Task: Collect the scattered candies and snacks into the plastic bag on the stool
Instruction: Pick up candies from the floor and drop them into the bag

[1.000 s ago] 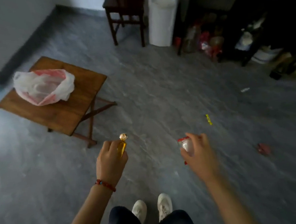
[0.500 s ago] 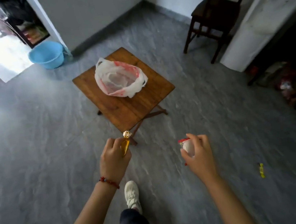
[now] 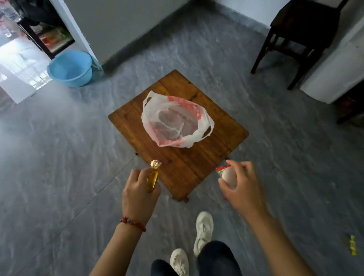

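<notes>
Head view: left hand pinches one gold candy, right hand grips one snack packet, one plastic bag on stool.

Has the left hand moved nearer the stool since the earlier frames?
Yes. The left hand with the gold candy now reaches the stool corner, nearer the bag.

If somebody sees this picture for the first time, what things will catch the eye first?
The white and red plastic bag lying open on the wooden stool in the middle of the floor. Nearer, the left hand holds a gold candy and the right hand a white snack.
</notes>
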Demonstrator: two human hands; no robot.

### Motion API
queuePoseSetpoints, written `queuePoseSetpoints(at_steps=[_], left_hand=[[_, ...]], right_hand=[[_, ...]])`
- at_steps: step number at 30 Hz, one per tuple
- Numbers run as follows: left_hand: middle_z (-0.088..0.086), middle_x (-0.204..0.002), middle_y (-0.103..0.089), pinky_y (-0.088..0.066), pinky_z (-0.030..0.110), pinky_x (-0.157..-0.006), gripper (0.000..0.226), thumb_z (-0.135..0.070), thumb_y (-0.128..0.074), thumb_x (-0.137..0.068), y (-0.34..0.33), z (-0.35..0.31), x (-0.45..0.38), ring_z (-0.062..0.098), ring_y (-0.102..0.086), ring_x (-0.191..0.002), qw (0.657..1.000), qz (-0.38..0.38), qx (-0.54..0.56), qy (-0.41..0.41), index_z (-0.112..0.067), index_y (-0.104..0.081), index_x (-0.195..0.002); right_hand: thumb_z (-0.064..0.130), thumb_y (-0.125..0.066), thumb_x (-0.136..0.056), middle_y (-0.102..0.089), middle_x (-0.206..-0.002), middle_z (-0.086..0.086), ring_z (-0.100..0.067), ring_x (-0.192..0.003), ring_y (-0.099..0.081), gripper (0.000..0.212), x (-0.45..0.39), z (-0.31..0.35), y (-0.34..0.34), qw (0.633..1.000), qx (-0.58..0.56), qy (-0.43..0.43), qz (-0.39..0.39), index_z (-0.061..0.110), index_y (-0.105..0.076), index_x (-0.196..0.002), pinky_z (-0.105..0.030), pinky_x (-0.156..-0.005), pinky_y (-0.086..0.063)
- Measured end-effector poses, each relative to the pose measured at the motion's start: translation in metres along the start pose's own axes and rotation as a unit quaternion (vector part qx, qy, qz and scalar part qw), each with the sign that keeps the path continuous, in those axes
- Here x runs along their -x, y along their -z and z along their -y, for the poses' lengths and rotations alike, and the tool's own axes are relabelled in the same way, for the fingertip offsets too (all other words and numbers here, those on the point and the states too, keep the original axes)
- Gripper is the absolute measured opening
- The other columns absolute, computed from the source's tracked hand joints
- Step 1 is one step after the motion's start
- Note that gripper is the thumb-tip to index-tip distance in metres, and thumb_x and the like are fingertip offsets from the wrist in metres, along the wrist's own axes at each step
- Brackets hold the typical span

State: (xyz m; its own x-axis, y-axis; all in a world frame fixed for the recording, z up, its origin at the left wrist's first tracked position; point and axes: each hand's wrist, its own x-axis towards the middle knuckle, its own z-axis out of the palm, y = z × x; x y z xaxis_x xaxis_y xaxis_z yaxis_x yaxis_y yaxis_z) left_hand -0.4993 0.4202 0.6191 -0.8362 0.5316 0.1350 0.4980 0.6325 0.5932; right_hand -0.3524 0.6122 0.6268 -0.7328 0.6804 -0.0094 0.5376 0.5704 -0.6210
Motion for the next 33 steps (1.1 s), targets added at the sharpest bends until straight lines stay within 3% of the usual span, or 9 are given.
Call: queuePoseSetpoints(at_steps=[13, 19, 25, 30, 33], left_hand=[[0.016, -0.085, -0.059, -0.053, 0.037, -0.051, 0.033, -0.005, -0.078, -0.068, -0.055, 0.01, -0.153, 0.025, -0.058, -0.062, 0.998, 0.039, -0.02, 0.041, 0.0, -0.063, -0.097], [0.015, -0.084, -0.059, -0.046, 0.026, -0.055, 0.037, 0.0, -0.078, -0.064, -0.098, 0.028, -0.21, 0.027, -0.058, -0.063, 0.998, 0.05, -0.018, 0.043, -0.001, -0.064, -0.098], [0.018, -0.095, -0.06, -0.051, 0.04, -0.064, 0.031, -0.003, -0.072, -0.073, -0.172, 0.064, -0.262, 0.034, -0.058, -0.078, 0.991, 0.116, -0.009, 0.06, -0.001, -0.062, -0.102], [0.015, -0.106, -0.058, -0.037, 0.025, -0.072, 0.03, -0.008, -0.062, -0.083, -0.225, 0.094, -0.291, 0.03, -0.055, -0.091, 0.985, 0.144, -0.029, 0.09, -0.003, -0.059, -0.113], [0.015, -0.115, -0.054, -0.04, 0.025, -0.076, 0.032, -0.01, -0.057, -0.087, -0.251, 0.11, -0.302, 0.03, -0.056, -0.095, 0.983, 0.156, -0.037, 0.084, -0.006, -0.055, -0.118]], right_hand=[[0.021, -0.072, -0.075, -0.048, -0.104, -0.013, -0.023, -0.085, -0.052, 0.046, -0.189, 0.0, -0.051, 0.998, -0.003, 0.01, 0.059, 0.011, -0.056, -0.116, -0.032, -0.063, -0.05], [0.022, -0.069, -0.078, -0.046, -0.11, -0.015, -0.02, -0.087, -0.049, 0.047, -0.236, -0.002, -0.094, 0.996, -0.009, -0.009, 0.09, 0.011, -0.053, -0.12, -0.025, -0.064, -0.043], [0.027, -0.067, -0.08, -0.046, -0.114, -0.01, -0.011, -0.088, -0.043, 0.046, -0.266, -0.016, -0.141, 0.996, -0.005, -0.059, 0.06, 0.016, -0.051, -0.122, -0.018, -0.063, -0.042], [0.031, -0.068, -0.079, -0.049, -0.113, -0.008, -0.008, -0.087, -0.045, 0.046, -0.283, -0.035, -0.174, 0.995, 0.011, -0.087, 0.054, 0.02, -0.053, -0.121, -0.005, -0.057, -0.032], [0.032, -0.068, -0.079, -0.049, -0.113, -0.006, -0.007, -0.087, -0.046, 0.047, -0.291, -0.045, -0.192, 0.994, 0.015, -0.093, 0.056, 0.022, -0.052, -0.121, -0.004, -0.055, -0.031]])
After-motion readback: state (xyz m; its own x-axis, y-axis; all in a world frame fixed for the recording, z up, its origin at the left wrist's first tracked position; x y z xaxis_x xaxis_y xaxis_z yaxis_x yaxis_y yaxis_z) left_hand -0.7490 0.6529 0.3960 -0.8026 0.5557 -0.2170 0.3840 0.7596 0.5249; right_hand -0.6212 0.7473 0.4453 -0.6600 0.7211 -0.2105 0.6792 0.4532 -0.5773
